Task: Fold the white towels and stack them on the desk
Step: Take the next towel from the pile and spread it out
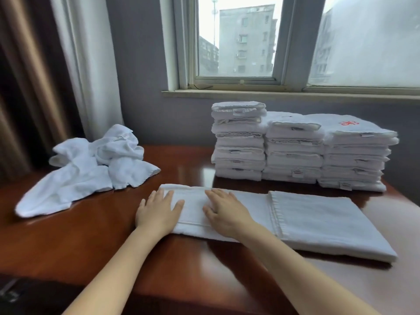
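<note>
Nearest, both forearms are stretched out over the bench [86,242] edge. The L hand [156,214] is laid flat, fingers straight, on the left end of the half-folded towel [322,226]. The R hand [226,212] is pressed flat just beside it, fingers spread. Nothing is gripped by either.

The towel is laid as a long strip along the bench front, centre to right. Its right part is already doubled over, w/ a hemmed edge seen across the middle. Step in hand, as judged: the left section is smoothed & pressed ahead of the nxt fold.

Nxt move, prob.: the left end is to be pinched at both corners, lifted & brought over rightward so edges are matched. Care is needed so lower layers are not dragged.

Further back, left, a crumpled towel pile [91,169] is left unfolded, so the task is judged well along but unfinished. Back right, three folded-towel stacks [293,153] are set touching side by side, the left one tallest. A red mark [347,123] is seen on the rightmost top. Behind is a window [238,42].
</note>
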Tool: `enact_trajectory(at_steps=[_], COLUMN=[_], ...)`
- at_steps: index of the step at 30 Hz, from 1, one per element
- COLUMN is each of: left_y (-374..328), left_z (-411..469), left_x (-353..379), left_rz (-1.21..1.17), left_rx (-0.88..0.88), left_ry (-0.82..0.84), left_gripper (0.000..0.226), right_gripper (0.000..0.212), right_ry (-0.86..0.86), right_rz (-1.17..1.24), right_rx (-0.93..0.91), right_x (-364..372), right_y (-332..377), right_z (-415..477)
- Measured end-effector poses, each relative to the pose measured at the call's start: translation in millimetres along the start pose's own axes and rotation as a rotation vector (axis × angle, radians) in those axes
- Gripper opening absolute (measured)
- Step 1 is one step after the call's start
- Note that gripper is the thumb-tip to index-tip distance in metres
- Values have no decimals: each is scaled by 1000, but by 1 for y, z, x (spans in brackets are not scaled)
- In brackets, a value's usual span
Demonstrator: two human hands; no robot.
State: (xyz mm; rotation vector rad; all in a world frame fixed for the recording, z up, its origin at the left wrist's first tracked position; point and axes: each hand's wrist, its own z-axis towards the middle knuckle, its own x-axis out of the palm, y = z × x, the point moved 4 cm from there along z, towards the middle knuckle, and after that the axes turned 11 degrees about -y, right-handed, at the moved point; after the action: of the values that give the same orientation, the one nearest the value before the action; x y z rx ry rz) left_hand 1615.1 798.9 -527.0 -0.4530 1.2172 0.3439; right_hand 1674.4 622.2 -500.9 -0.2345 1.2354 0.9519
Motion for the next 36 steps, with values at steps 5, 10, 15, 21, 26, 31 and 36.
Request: enact_trajectory(at_steps=[5,10,15,21,26,31,36], left_y=[35,44,41,30,-8,-90,-177], left_z=[0,-1,-5,-7,-6,-17,-29], left_x=[-3,-5,-11,-29,-61,-91,-93], left_rz=[-111,-221,-305,-804,-1222,-1269,-1373], left_rx=[-193,-248,-225,-280,-199,42,135], left_ry=[-75,-143,-227,-302,-220,-13,154], left_gripper=[66,63,47,22,42,77,52], right_gripper=[50,57,55,47,45,57,17], right_ry=[20,47,8,-143,-63,27,-133], right_rz=[-64,-101,-91,164,847,1233,1122], right_rx=[-19,-28,-40,-53,244,357,457], right_x=[29,39,36,24,-5,-73,-123], right_y=[12,7,8,10,15,-4,-72], right_z=[15,14,13,7,11,7,-23])
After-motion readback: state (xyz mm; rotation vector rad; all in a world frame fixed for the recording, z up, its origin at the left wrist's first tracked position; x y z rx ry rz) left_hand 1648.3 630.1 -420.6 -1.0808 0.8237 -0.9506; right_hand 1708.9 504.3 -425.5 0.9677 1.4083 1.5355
